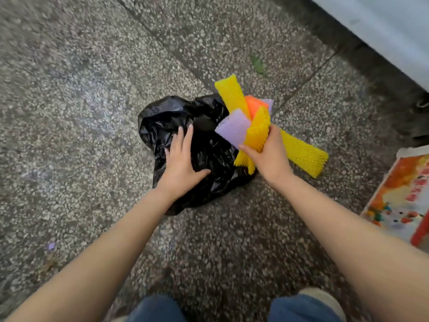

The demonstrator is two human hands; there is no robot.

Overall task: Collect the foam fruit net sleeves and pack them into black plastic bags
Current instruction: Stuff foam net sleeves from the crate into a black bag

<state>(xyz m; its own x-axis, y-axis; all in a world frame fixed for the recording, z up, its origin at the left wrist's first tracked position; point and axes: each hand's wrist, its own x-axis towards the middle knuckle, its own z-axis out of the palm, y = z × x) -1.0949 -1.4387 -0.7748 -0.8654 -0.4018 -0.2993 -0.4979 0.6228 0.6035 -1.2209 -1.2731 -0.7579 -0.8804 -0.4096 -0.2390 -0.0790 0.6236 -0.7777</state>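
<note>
A crumpled black plastic bag [209, 126] lies on the speckled stone floor. My left hand [181, 159] rests flat on top of it, fingers spread, holding nothing. My right hand [267, 154] is closed around a bunch of foam net sleeves [255, 126] just above the bag's right edge. The bunch fans out: yellow sleeves [232, 94] stick up and to the lower right, a purple sleeve [233, 130] points left, and an orange one [254, 104] shows behind. Whether the bag's mouth is open I cannot tell.
A printed orange and white cardboard box [404, 194] lies at the right edge. A pale wall or kerb [383, 26] runs across the upper right corner. A small purple scrap [51, 246] sits on the floor at lower left. My knees and shoe show at the bottom.
</note>
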